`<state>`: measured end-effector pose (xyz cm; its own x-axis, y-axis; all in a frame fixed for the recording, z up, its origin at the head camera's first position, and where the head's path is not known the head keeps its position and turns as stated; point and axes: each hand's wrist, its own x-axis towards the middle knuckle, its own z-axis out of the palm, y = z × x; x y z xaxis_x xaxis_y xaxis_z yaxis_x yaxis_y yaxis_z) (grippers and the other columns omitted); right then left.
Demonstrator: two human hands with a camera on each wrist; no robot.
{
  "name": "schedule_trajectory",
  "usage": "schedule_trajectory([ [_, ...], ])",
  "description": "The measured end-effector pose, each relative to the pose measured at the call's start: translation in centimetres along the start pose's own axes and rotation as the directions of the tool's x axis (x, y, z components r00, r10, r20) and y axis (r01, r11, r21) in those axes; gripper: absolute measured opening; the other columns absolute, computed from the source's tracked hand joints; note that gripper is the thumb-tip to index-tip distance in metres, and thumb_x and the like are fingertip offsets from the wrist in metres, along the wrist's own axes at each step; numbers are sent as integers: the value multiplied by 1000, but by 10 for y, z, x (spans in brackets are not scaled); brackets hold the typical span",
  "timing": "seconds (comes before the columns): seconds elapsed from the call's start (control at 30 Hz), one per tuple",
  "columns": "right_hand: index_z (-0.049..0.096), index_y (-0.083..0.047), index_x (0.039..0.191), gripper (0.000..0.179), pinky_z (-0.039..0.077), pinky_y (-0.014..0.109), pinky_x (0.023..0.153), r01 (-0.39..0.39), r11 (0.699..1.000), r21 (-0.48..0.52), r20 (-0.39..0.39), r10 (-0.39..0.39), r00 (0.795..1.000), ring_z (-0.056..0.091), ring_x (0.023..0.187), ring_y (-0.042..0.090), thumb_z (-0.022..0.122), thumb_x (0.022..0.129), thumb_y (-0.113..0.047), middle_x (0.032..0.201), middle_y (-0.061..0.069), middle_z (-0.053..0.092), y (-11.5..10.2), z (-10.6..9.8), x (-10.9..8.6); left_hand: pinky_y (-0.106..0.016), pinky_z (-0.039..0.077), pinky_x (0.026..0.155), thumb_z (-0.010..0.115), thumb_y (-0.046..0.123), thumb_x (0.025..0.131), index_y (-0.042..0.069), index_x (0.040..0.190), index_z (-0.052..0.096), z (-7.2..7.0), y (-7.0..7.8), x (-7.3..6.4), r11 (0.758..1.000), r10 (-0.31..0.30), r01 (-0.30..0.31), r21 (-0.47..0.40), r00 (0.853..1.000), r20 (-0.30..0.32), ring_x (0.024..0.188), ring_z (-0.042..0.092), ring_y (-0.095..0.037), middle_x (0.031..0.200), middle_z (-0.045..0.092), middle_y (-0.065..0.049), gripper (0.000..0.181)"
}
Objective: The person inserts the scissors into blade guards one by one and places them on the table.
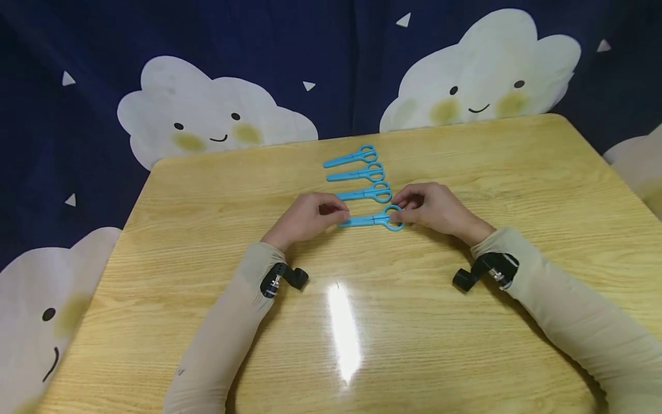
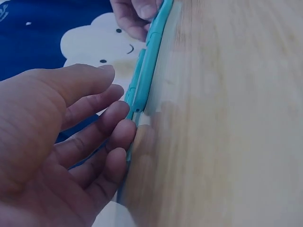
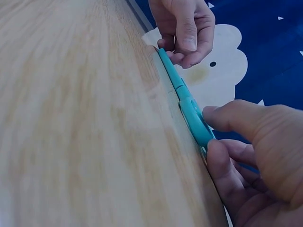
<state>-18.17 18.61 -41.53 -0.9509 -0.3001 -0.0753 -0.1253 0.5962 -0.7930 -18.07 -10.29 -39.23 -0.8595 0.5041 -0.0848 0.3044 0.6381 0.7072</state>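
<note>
A pair of light blue scissors (image 1: 368, 220) lies flat on the wooden table, blade tip to the left and finger rings to the right. At the ring end, my right hand (image 1: 433, 208) pinches the handle with thumb and index finger, seen close up in the right wrist view on the teal-looking scissors (image 3: 193, 116). My left hand (image 1: 312, 217) is by the blade tip. Its thumb and fingers are loosely bent and stand apart in the left wrist view, right beside the scissors (image 2: 150, 66).
Beyond the nearest pair, more blue scissors (image 1: 364, 193) lie in a column towards the back, all pointing left. The wooden table (image 1: 207, 322) reaches back to a dark blue curtain (image 1: 341, 69) with printed clouds. A bright light reflection crosses the front of the tabletop.
</note>
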Motion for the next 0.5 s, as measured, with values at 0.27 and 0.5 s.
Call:
schedule_trajectory([
  [0.27,71,-15,103,35,59,31,62,-26,996,82,27,24,999,66,72,15,81,79,-39,92,7,70,0,-2,0,-27,51,76,63,37,94,26,101,71,-1,-1,3,1000,10,-10,18,1000,14,85,60,-11,95,70,8,15],
  [0.5,71,-13,103,36,59,31,62,-30,993,118,36,26,999,66,71,15,80,80,-39,91,8,70,3,0,0,-28,50,77,62,38,95,27,100,71,-5,-2,3,1000,17,-17,8,1000,19,85,60,-11,95,70,9,15],
])
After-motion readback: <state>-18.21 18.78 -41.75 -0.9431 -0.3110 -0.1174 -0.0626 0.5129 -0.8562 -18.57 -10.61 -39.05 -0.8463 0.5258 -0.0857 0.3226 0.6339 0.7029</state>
